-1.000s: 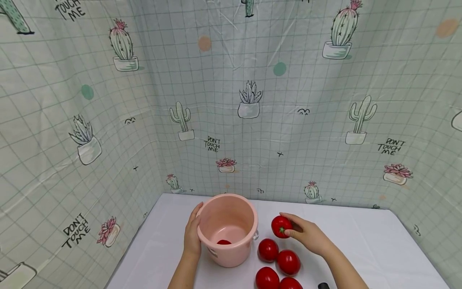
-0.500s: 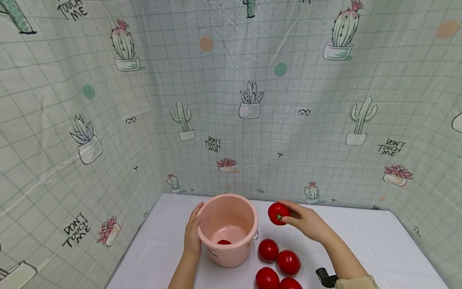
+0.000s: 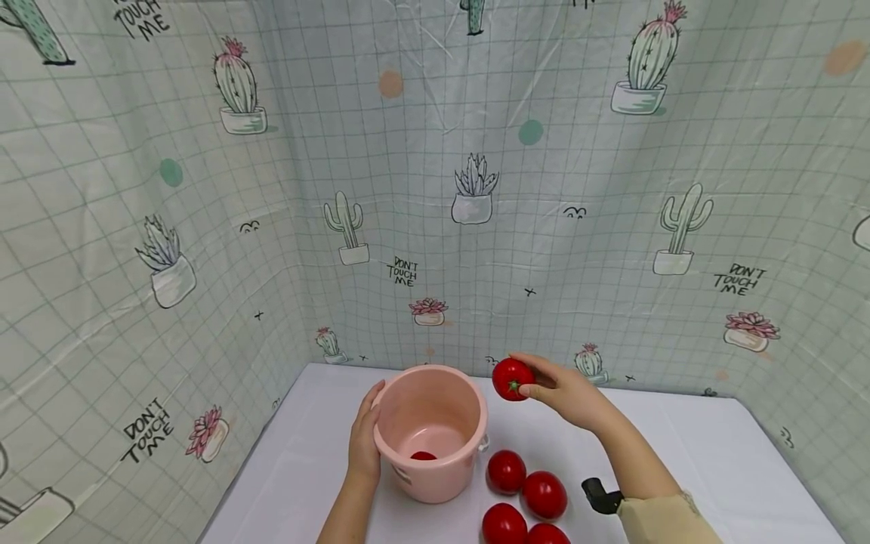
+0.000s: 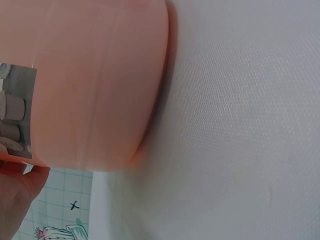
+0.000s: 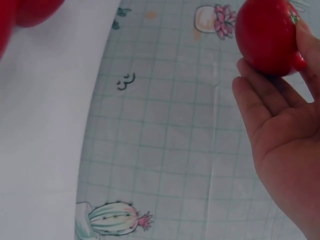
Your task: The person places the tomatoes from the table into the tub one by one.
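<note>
My right hand (image 3: 567,391) pinches a red tomato (image 3: 513,379) with a green stem, holding it raised to the right of the bucket's rim. In the right wrist view, the thumb and fingertips grip that tomato (image 5: 267,37). My left hand (image 3: 364,438) holds the outer left side of a pink bucket (image 3: 435,480), its fingers curved along the wall just below the rim. Inside the bucket, part of a red tomato (image 3: 424,455) shows at the bottom. The left wrist view has the bucket's wall (image 4: 100,90) standing on the table, with part of my left hand (image 4: 17,197) against it.
Several more tomatoes (image 3: 544,495) lie on the white table (image 3: 680,446), right of the bucket and toward the front. A black strap end (image 3: 601,496) sticks out by my right sleeve (image 3: 666,520). Behind the table hangs a cactus-print curtain (image 3: 530,249).
My right hand has carried the tomato up, back and slightly left, closer to the bucket's rim. My left hand and the bucket stay in place.
</note>
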The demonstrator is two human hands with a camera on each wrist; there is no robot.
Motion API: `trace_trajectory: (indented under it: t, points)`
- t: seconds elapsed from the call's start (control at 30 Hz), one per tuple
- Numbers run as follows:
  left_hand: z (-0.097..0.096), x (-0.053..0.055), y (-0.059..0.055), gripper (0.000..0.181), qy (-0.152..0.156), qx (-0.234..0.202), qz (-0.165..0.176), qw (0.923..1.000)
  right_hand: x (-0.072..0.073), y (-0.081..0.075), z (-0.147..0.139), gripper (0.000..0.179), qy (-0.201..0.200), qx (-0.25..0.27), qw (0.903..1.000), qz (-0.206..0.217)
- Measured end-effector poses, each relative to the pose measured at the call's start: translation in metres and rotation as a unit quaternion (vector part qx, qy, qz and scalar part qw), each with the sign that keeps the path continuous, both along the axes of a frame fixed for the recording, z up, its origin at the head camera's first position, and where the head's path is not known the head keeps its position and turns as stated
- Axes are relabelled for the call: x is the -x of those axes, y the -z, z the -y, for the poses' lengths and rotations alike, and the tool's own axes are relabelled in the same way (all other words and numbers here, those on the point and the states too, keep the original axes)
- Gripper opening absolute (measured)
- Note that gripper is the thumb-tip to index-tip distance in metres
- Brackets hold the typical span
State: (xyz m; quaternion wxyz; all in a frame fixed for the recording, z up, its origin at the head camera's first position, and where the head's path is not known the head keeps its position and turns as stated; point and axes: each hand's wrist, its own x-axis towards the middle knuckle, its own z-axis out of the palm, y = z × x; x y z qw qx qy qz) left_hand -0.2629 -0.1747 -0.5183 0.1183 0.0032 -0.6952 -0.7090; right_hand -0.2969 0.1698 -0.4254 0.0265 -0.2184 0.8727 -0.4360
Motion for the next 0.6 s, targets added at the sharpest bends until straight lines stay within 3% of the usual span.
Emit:
trace_trajectory:
  t: [0.3,0.6]
  points:
    - [0.002,0.002,0.002,0.044,0.004,-0.008,0.003,1.0000,0.008,-0.018,0.023,0.058,-0.013,-0.020,0.9997,-0.008]
    - [0.002,0.000,0.001,0.044,0.001,0.001,0.000,1.0000,0.015,-0.024,0.044,0.055,-0.035,-0.010,0.9993,0.011]
